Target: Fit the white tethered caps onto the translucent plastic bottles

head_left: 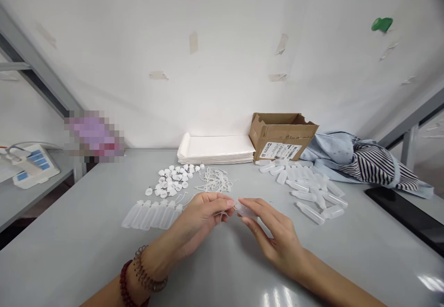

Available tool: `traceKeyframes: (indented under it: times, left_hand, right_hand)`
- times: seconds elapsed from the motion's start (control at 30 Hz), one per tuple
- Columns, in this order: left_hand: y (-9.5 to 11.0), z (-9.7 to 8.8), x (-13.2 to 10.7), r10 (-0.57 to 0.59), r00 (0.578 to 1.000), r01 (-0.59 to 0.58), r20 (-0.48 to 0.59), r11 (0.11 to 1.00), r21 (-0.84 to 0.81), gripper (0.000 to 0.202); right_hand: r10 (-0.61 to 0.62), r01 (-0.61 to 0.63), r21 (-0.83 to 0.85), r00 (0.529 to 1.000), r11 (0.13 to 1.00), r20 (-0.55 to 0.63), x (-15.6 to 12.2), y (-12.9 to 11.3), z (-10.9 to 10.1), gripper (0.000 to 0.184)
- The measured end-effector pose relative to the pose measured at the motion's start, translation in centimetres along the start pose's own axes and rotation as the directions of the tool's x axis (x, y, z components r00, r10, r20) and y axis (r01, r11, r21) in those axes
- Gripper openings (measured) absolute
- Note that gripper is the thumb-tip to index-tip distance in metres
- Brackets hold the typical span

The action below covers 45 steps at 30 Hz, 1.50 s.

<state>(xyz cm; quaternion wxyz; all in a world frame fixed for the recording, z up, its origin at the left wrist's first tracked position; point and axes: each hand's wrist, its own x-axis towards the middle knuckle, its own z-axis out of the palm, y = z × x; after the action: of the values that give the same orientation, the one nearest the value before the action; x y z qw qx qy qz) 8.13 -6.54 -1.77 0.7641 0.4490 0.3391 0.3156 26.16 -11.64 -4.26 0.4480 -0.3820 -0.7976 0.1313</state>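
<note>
My right hand [275,230] is closed round a translucent plastic bottle [247,211], its neck pointing left. At that neck my left hand [204,217] pinches a thin white strap [222,214], partly covered by the fingers. Whether the strap is around the neck or only touching it, I cannot tell. Left of my left hand, several bottles with straps [152,215] lie side by side in a row. Beyond the hands are a tangle of white straps [217,181] and a heap of small white caps [171,177]. More loose bottles [310,212] lie to the right.
A stack of white padded envelopes [217,149] and an open cardboard box [277,133] stand against the wall. Blue and striped cloth [367,161] and a black phone-like slab [409,217] lie at the right. A power strip [36,164] sits on the left-hand surface.
</note>
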Motion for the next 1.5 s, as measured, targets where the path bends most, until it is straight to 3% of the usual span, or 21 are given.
traceKeyframes:
  times: [0.2, 0.33, 0.4, 0.5, 0.6, 0.67, 0.77, 0.93, 1.07, 1.17, 1.3, 1.37, 1.5]
  left_hand:
    - [0.1, 0.1, -0.1, -0.078, 0.995, 0.082, 0.061, 0.994, -0.074, 0.017]
    - [-0.3, 0.1, -0.1, -0.061, 0.997, 0.062, 0.049, 0.998, -0.023, 0.014]
    - [-0.1, 0.1, -0.3, -0.028, 0.999, 0.026, 0.022, 0.997, 0.077, 0.017]
    - [0.4, 0.1, -0.4, 0.047, 0.999, -0.052, 0.024, 0.963, 0.266, 0.014]
    - [0.9, 0.1, -0.5, 0.102, 0.995, -0.091, -0.006, 0.912, 0.400, 0.018]
    - [1.0, 0.0, -0.5, 0.152, 0.986, -0.104, -0.067, 0.880, 0.463, 0.016]
    - [0.8, 0.1, -0.6, 0.250, 0.965, -0.174, -0.075, 0.829, 0.531, 0.016]
    - [0.8, 0.6, -1.0, 0.326, 0.945, -0.282, 0.040, 0.743, 0.607, 0.022]
    - [1.0, 0.8, -1.1, 0.327, 0.940, -0.312, 0.102, 0.693, 0.650, 0.017]
    - [1.1, 0.8, -1.2, 0.317, 0.940, -0.322, 0.125, 0.708, 0.629, 0.014]
    - [1.3, 0.8, -1.5, 0.282, 0.949, -0.308, 0.143, 0.726, 0.615, 0.008]
    - [1.4, 0.8, -1.5, 0.254, 0.962, -0.260, 0.105, 0.719, 0.644, 0.008]
    - [1.8, 0.3, -1.2, 0.194, 0.981, -0.116, -0.030, 0.699, 0.706, 0.014]
  right_hand:
    - [0.061, -0.059, 0.034, 0.997, 0.998, -0.041, 0.0, 0.0, 0.1, 0.040]
    - [0.280, -0.277, 0.187, 0.960, 0.943, 0.010, 0.2, -0.3, 0.0, 0.024]
    - [0.439, -0.443, 0.349, 0.893, 0.826, 0.093, 0.5, -0.5, -0.3, 0.021]
    - [0.572, -0.592, 0.611, 0.777, 0.525, 0.261, 1.3, -0.4, -0.7, 0.025]
    - [0.567, -0.609, 0.758, 0.718, 0.231, 0.404, 1.9, 0.0, -1.1, 0.024]
    - [0.537, -0.608, 0.788, 0.697, 0.093, 0.475, 2.1, 0.3, -1.2, 0.020]
    - [0.474, -0.611, 0.791, 0.686, -0.035, 0.552, 2.1, 0.5, -1.1, 0.019]
    - [0.384, -0.604, 0.780, 0.689, -0.165, 0.615, 2.0, 0.8, -0.9, 0.020]
    - [0.336, -0.614, 0.763, 0.688, -0.203, 0.643, 1.8, 0.9, -0.8, 0.023]
    - [0.302, -0.618, 0.755, 0.692, -0.221, 0.655, 1.6, 0.9, -0.7, 0.022]
    - [0.309, -0.658, 0.735, 0.674, -0.164, 0.671, 1.4, 0.6, -0.5, 0.024]
    - [0.365, -0.680, 0.733, 0.676, -0.024, 0.640, 1.4, 0.4, -0.5, 0.027]
    - [0.492, -0.669, 0.624, 0.734, 0.403, 0.469, 1.7, -0.2, -0.5, 0.038]
